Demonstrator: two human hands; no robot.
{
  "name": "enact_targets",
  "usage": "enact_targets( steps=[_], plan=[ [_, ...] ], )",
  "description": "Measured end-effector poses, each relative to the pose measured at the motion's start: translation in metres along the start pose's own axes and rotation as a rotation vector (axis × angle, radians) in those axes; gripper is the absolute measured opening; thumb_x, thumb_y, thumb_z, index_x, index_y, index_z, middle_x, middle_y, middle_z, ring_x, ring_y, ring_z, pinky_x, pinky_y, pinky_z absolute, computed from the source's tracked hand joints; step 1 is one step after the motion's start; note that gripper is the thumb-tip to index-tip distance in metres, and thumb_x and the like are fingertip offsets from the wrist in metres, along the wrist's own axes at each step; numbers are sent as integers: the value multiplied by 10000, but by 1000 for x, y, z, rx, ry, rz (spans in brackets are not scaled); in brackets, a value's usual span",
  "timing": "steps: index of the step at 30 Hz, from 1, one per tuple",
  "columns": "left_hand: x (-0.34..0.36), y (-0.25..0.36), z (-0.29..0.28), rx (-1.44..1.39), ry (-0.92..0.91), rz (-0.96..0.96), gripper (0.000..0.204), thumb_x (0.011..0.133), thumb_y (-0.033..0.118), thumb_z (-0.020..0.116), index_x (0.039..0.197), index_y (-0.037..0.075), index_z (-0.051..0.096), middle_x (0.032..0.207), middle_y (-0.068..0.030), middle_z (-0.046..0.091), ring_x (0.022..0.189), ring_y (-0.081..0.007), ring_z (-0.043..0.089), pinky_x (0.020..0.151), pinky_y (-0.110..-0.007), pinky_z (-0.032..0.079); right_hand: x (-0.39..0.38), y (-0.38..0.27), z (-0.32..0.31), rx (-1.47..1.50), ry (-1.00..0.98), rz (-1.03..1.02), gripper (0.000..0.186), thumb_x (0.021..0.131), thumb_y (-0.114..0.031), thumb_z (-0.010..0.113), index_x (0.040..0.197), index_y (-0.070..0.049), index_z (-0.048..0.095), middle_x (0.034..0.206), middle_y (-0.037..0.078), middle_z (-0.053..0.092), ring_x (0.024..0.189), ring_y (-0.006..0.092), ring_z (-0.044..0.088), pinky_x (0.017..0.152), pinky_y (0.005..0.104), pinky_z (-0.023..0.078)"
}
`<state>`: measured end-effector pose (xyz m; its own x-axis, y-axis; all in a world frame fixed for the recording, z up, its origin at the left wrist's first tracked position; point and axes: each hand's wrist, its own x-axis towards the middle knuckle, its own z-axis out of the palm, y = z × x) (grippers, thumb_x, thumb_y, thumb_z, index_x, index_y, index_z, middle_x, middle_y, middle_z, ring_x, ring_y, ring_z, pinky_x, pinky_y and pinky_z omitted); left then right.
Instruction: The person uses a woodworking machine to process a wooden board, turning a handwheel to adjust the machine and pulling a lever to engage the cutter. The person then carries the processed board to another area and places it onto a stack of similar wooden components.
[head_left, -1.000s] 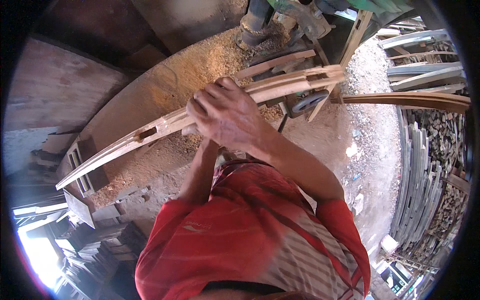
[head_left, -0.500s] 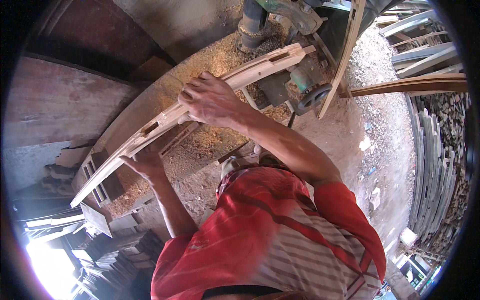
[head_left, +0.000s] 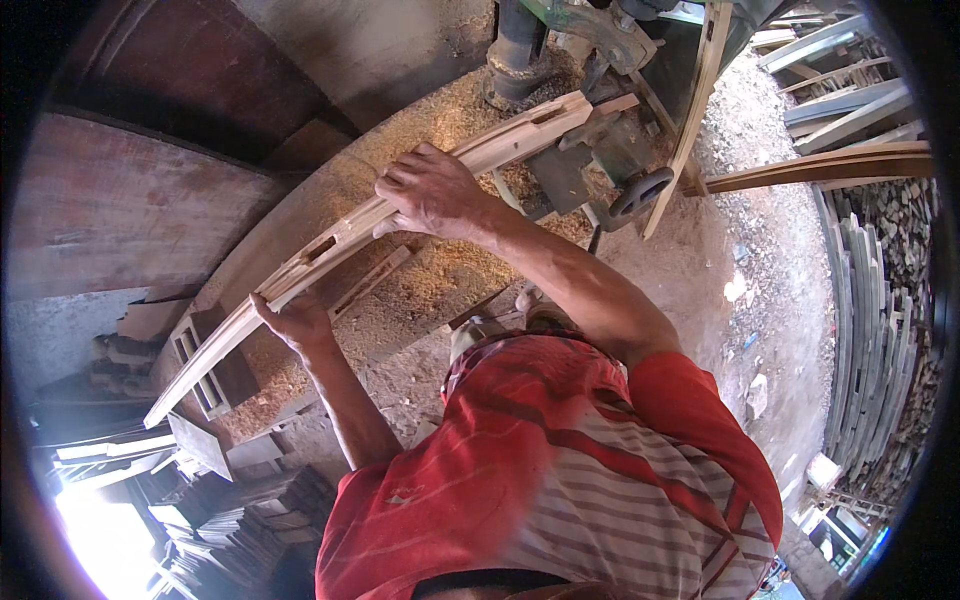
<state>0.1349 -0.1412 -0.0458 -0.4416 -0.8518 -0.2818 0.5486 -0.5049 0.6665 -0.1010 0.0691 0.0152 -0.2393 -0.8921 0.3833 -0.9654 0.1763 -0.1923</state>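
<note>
A long pale wooden beam (head_left: 365, 222) with slots cut into its upper face slants across the bench, from the lower left up to the machine. My right hand (head_left: 437, 192) is closed over its middle, fingers wrapped across the top. Farther down to the left, my left hand (head_left: 297, 324) grips the near edge, its thumb at the edge and the other fingers partly hidden. At the beam's upper right end stands a machine with a dark handwheel (head_left: 641, 192) and a dark upright column (head_left: 517, 55).
Sawdust and shavings cover the bench (head_left: 440, 270). A slatted wooden frame (head_left: 203, 365) sits under the beam's left part. Another curved timber (head_left: 690, 130) stands beside the machine. Stacked curved wood pieces (head_left: 868, 330) line the right side; dark panels (head_left: 170, 70) lean at the upper left.
The beam's upper right end has drawn back a little to the left from the machine. My left hand has closed in on the beam's edge. The right hand still grips the beam.
</note>
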Motion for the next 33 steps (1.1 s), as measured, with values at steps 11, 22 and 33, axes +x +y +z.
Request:
enact_targets(
  steps=[11, 22, 33],
  plan=[
    [-12, -27, 23, -8, -12, -2, 619, 905, 449, 645, 1329, 32, 473, 1297, -174, 568, 1202, -345, 566, 1041, -506, 477, -16, 23, -5, 4, -13, 38, 572, 806, -613, 656, 1004, -77, 650, 1008, 73, 653, 1020, 217, 600, 978, 402, 395],
    [-14, -22, 6, -53, -53, -2, 651, 881, 423, 708, 1338, 37, 454, 1290, -201, 553, 1218, -333, 557, 1057, -504, 494, -61, 17, -76, -17, 104, 453, 527, 850, -551, 686, 1082, -78, 674, 1111, 120, 666, 1095, 282, 614, 1045, 468, 429],
    [-25, -58, 31, -64, -79, -44, 569, 905, 432, 688, 1299, 68, 498, 1277, -151, 575, 1205, -316, 564, 1060, -503, 484, -144, 137, -144, -79, -37, 1043, 481, 1016, -310, 492, 1410, -35, 473, 1314, 222, 607, 1229, 368, 579, 1041, 427, 467]
  ],
)
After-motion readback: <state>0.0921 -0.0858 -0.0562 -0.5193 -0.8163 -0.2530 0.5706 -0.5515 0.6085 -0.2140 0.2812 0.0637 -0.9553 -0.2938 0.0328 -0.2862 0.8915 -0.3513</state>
